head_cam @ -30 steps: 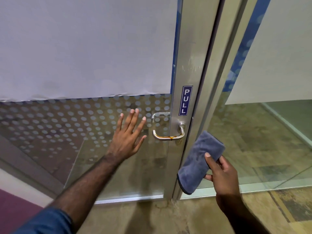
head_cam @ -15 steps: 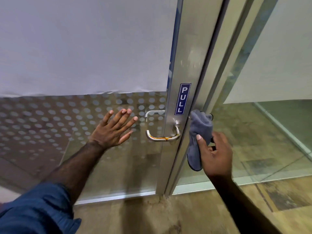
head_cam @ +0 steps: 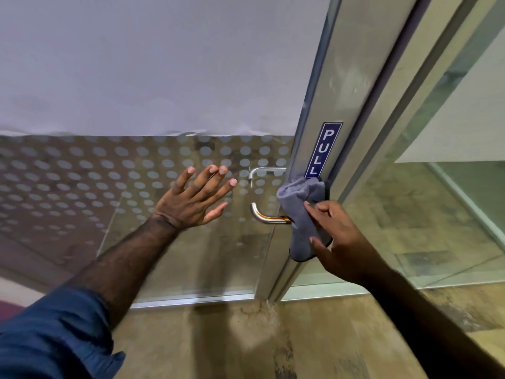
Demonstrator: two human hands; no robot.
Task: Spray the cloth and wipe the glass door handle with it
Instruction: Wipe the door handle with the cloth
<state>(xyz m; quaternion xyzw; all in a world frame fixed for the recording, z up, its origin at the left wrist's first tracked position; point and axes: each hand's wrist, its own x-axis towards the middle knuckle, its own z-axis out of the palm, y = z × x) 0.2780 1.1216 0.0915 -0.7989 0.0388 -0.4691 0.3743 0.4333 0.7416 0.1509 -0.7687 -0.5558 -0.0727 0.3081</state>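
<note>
A second ago the right hand [head_cam: 345, 239] held the grey cloth [head_cam: 300, 212] low and clear of the door, to the right of the frame; half a second ago it had lifted the cloth to the frame edge; now the cloth lies over the right end of the door handle [head_cam: 266, 216], just under the blue PULL sign [head_cam: 323, 150], so the wiping step has begun. The right hand's grip is loose rather than closed; the fingers [head_cam: 314, 207] press the cloth against the handle's root and the metal door frame [head_cam: 347, 86], thumb spread low on the cloth, though whether any finger curls behind the fabric is hard to tell from this angle. The left hand [head_cam: 192, 203] has drifted slightly left along the glass door [head_cam: 82, 173]; it is flat and wide open, holding nothing, apparently bracing the panel. An amber smear shows on the bare stretch of handle just left of the cloth; that part and the curved left end remain uncovered, so the wipe likely needs to travel leftward. No spray bottle is in view.
</note>
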